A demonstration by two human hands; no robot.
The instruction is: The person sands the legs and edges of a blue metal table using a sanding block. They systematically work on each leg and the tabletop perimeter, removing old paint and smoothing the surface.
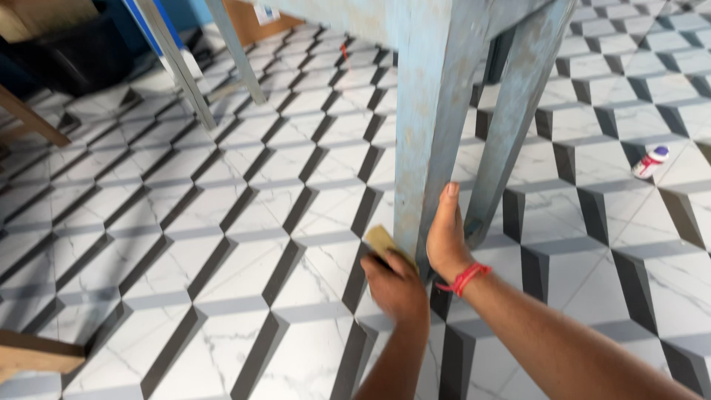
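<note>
Single head cam, looked steeply down and forward at the table leg [429, 133] from close above. Leg sat centre frame, tiled floor [222, 222] spread left and right of it. No second view, so no overlap.

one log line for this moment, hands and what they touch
left hand: presses tan sanding pad on blue table leg | right hand: flat on same leg | floor: patterned tile
</note>
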